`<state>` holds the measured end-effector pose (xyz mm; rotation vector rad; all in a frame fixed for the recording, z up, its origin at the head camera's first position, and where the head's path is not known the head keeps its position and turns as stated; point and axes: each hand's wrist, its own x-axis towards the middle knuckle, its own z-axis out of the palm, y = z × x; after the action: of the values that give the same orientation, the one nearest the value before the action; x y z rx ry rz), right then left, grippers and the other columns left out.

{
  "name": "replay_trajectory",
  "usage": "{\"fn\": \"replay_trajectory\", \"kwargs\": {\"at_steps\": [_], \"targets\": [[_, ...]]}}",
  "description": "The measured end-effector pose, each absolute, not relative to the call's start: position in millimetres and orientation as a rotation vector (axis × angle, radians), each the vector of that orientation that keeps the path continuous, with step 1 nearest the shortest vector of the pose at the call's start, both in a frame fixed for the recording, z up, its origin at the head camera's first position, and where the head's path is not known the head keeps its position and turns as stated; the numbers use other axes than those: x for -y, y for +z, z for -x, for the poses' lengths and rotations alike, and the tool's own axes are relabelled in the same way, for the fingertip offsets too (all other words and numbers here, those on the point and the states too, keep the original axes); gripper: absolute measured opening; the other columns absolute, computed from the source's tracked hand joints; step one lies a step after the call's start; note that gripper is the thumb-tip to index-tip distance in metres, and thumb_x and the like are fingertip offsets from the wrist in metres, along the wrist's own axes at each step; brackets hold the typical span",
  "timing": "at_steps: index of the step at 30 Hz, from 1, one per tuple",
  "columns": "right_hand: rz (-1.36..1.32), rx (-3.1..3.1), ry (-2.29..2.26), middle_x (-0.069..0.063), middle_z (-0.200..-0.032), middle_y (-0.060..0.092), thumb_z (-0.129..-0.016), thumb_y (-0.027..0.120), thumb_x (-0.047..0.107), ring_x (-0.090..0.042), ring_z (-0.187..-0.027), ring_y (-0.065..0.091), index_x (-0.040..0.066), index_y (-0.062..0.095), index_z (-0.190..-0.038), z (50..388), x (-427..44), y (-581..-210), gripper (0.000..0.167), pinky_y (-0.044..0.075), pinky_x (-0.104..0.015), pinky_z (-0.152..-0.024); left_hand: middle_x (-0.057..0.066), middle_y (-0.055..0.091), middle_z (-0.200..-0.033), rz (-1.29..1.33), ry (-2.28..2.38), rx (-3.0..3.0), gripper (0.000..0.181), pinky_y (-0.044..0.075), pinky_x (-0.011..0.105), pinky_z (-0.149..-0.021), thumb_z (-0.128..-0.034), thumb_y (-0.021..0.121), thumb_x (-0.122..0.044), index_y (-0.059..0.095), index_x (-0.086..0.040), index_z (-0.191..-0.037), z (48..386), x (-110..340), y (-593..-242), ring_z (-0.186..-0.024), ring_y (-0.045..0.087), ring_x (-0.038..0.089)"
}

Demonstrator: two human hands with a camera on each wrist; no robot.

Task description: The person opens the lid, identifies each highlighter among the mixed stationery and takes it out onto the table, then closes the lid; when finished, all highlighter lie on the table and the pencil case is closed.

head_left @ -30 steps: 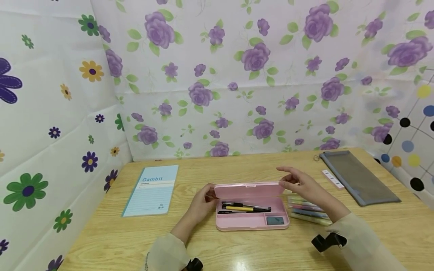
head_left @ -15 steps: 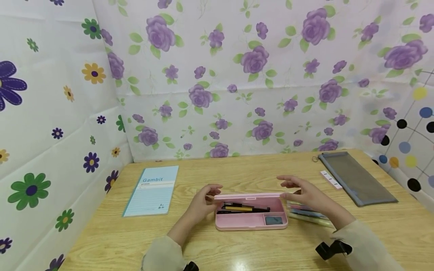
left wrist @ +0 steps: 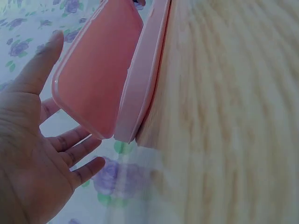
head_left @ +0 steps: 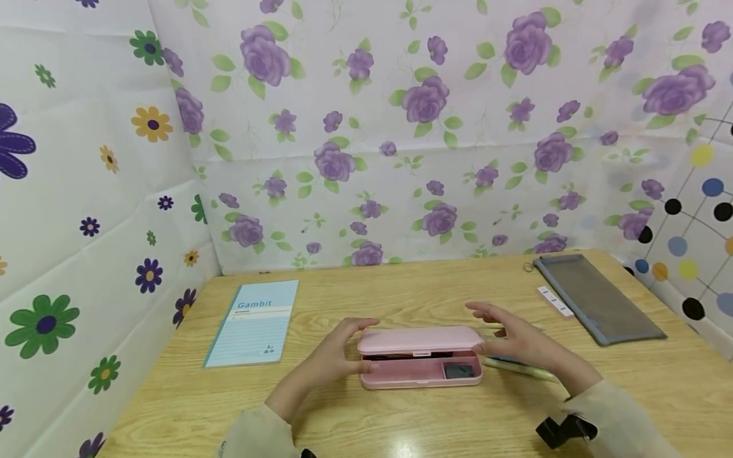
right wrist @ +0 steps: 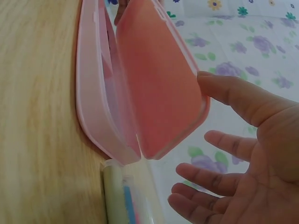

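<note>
A pink pencil case (head_left: pixel 401 383) lies on the wooden table with its lid (head_left: pixel 420 339) tilted partway down. Inside, a dark eraser (head_left: pixel 460 371) sits in the small right compartment, and the lid mostly hides the pens behind it. My left hand (head_left: pixel 323 362) is at the case's left end, fingers spread around the lid's corner and gripping nothing. At the right end is my right hand (head_left: pixel 512 337); in the right wrist view its thumb touches the lid's edge while the other fingers stay extended, apart from the case.
Several highlighters (head_left: pixel 529 370) lie right of the case, partly under my right hand. A blue notebook (head_left: pixel 252 324) is at left. Farther right are a grey zip pouch (head_left: pixel 598 299) and a small white-and-pink strip (head_left: pixel 555 301). Floral cloth (head_left: pixel 372 159) hangs behind the table.
The lid has swung forward and down from nearly upright, covering most of the pens. My left hand has come slightly toward the front, its fingers spreading; the right hand has lowered.
</note>
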<state>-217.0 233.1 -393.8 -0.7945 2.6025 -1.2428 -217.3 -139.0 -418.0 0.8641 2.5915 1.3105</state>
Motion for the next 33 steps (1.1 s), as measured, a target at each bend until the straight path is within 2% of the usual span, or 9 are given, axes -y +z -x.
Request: {"fn": "replay_trajectory", "kwargs": {"at_steps": [3,8,18,26,31,33], "targets": [[0.822,-2.611,-1.226,-0.030,-0.146,0.037,-0.090,0.068,0.029,-0.055,-0.130,0.035,0.006,0.032,-0.148,215,-233,-397,0.072,0.044,-0.064,-0.094,0.009,0.042,-0.147,-0.886,1.285,-2.629,0.072,0.031,0.062,-0.111,-0.0825,0.074,-0.040,0.042,-0.022,-0.145,218,137,-418,-0.137,0.038,0.034],[0.864,-2.587,-1.231,-0.027,-0.149,0.034,-0.089,0.069,0.029,-0.055,-0.131,0.034,0.001,0.034,-0.147,210,-232,-404,0.073,0.045,-0.063,-0.094,0.011,0.039,-0.149,-0.883,1.253,-2.655,0.071,0.032,0.061,-0.111,-0.0852,0.070,-0.043,0.042,-0.018,-0.145,218,131,-420,-0.138,0.036,0.035],[0.912,-2.661,-1.135,-0.029,-0.145,0.040,-0.084,0.073,0.034,-0.052,-0.131,0.038,0.002,0.041,-0.143,210,-229,-406,0.074,0.046,-0.063,-0.094,0.011,0.044,-0.143,-0.887,1.150,-2.754,0.070,0.034,0.061,-0.109,-0.0787,0.077,-0.041,0.049,-0.018,-0.139,217,123,-424,-0.135,0.037,0.035],[0.936,-2.673,-1.158,-0.030,-0.143,0.041,-0.087,0.071,0.034,-0.053,-0.129,0.039,-0.001,0.043,-0.141,212,-221,-406,0.070,0.053,-0.056,-0.088,0.013,0.044,-0.143,-0.878,1.092,-2.775,0.069,0.032,0.063,-0.108,-0.0780,0.077,-0.044,0.050,-0.019,-0.137,216,122,-425,-0.136,0.036,0.037],[0.970,-2.691,-1.132,-0.028,-0.141,0.045,-0.086,0.071,0.034,-0.051,-0.127,0.042,-0.001,0.046,-0.138,210,-218,-407,0.067,0.057,-0.047,-0.083,0.010,0.047,-0.140,-0.919,1.024,-2.806,0.069,0.032,0.061,-0.109,-0.0777,0.076,-0.047,0.051,-0.020,-0.136,214,123,-427,-0.135,0.038,0.035],[0.991,-2.734,-1.076,-0.027,-0.139,0.048,-0.086,0.071,0.035,-0.050,-0.125,0.044,0.001,0.049,-0.137,208,-216,-409,0.066,0.055,-0.050,-0.086,0.009,0.048,-0.140,-0.936,1.015,-2.815,0.068,0.031,0.061,-0.110,-0.0777,0.076,-0.047,0.052,-0.020,-0.135,214,122,-429,-0.135,0.039,0.034]]}}
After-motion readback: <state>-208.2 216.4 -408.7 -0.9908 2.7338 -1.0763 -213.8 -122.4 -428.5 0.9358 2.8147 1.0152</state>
